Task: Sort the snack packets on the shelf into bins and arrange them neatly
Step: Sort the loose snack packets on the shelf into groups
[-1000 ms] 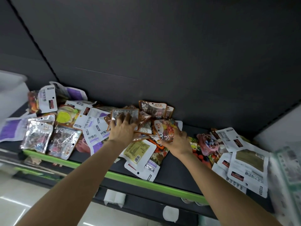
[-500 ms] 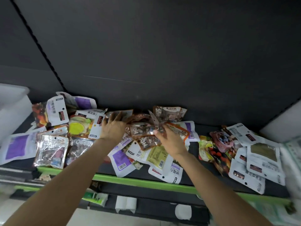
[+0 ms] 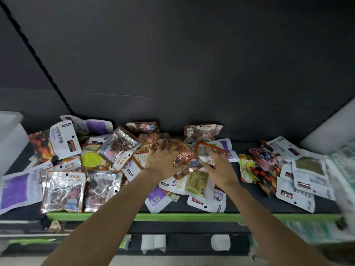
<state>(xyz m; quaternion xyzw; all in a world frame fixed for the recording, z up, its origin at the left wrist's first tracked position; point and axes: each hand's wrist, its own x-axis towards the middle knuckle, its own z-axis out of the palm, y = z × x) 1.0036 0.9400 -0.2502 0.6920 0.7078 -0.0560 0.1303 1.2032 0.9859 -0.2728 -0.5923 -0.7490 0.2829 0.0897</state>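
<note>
Here, one dark shelf with a bright green front lip (image 3: pixel 192 216), carrying a loose heap of flat snack packets from its left end to its right end.

Left hand (image 3: pixel 162 162): at mid-shelf, palm down on the heap, fingers spread and slightly bent over a glossy orange-brown foil packet (image 3: pixel 185 160); whether they actually clasp it, cannot tell.

Right hand (image 3: pixel 221 168): just beside the left, fingers bent on an orange-bordered clear packet (image 3: pixel 209 151), which lies against the glossy one.

Under both wrists: a white packet with a yellow-green panel (image 3: pixel 192 184) and a white packet with a purple patch and barcode (image 3: pixel 156 198), the latter reaching the front lip.

Left front corner: two clear-fronted silver packets of mixed brown pieces (image 3: pixel 64 191), side by side at the lip; a white-and-purple packet (image 3: pixel 17 189) beyond them at the left end.

Right end: several white label-side-up packets (image 3: pixel 307 175), overlapping, next to a fruit-printed colourful packet (image 3: pixel 257 171).

Back edge, centre: a brown upright packet (image 3: pixel 201 132) leaning on the dark back panel.
</note>
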